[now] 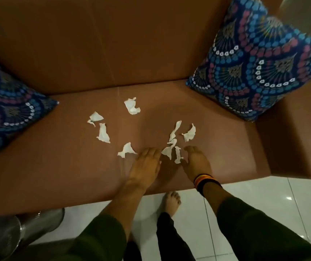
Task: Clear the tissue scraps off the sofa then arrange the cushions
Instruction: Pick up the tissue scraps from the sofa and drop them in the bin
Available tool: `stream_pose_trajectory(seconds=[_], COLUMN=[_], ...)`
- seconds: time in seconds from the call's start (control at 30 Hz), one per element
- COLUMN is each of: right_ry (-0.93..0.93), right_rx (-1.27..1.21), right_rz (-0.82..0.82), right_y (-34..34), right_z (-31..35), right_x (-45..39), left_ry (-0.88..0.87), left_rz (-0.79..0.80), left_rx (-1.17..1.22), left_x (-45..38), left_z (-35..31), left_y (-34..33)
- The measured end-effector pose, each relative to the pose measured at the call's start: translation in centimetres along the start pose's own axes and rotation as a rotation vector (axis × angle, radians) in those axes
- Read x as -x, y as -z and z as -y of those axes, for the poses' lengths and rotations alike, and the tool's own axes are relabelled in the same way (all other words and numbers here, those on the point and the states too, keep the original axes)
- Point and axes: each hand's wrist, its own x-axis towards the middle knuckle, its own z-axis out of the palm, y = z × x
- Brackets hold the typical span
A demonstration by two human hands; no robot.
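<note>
Several white tissue scraps lie scattered on the brown sofa seat (56, 166): one at the back (131, 106), two at the left (103, 133), one in the middle (126, 150), a cluster at the right (175, 140). My left hand (146, 162) lies flat on the seat, fingers apart, just right of the middle scrap. My right hand (196, 161), with a striped wristband, rests open beside the cluster, touching the nearest scraps (177, 157). Neither hand holds anything. A blue patterned cushion (260, 63) leans in the right corner; another (5, 113) lies at the left.
A shiny metal bin (19, 232) stands on the white tiled floor (264, 191) at the lower left, next to the sofa's front edge. My bare foot (170, 202) is on the tiles in front of the sofa. The sofa's right armrest (297, 144) borders the seat.
</note>
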Motion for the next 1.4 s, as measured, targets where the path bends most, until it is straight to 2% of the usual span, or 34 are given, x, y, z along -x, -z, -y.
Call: stream_pose_trajectory(seconds=[0.1,0.37,0.5,0.67,0.73,0.9,1.0,1.13,1.27,1.4], right_ry=[-0.007,-0.006,-0.043,-0.096,-0.026,0.177,0.225,0.203,0.113,0.038], right_rx=[-0.128,-0.231,-0.196,-0.166,-0.143,0.006,0.043,0.002,-0.005,-0.048], right_rz=[-0.02,0.009,0.019,-0.096,-0.094,0.096,0.054,0.018,0.034,0.011], right_y=[-2.3,-5.6,-3.6,1.2,2.5,1.6,0.2,-0.7,-1.1,-1.7], right_z=[-0.5,-2.9,-5.6,-7.2,-7.0,-5.4,-5.2,-5.8,-6.4,-5.8], right_x=[-2.7,-4.7,-3.8,-6.3,-8.2,-11.6,-11.1,-8.3,-5.9,-4.7], left_ry=[0.039,-0.095,-0.158,-0.046,-0.012,0.035,0.062,0.087,0.158,0.068], left_rz=[-0.036,-0.028,0.012,0.011,-0.031,-0.055,-0.03,-0.004,-0.163,-0.059], left_rx=[0.042,-0.117,-0.174,-0.16,-0.128,-0.014,0.005,0.102,0.215,0.068], left_x=[-3.4,-8.4,-8.6,-8.1,-8.4,-10.9,-11.4,-9.9,-7.6,-6.2], left_z=[-0.7,-1.2,-1.8,-2.7,-2.9,-3.1,-3.5,-3.7,-3.2,-2.4], left_y=[-2.5,-6.4,-5.5,-4.1,-3.6,-3.1,-4.0,-5.4,-5.8,-6.5])
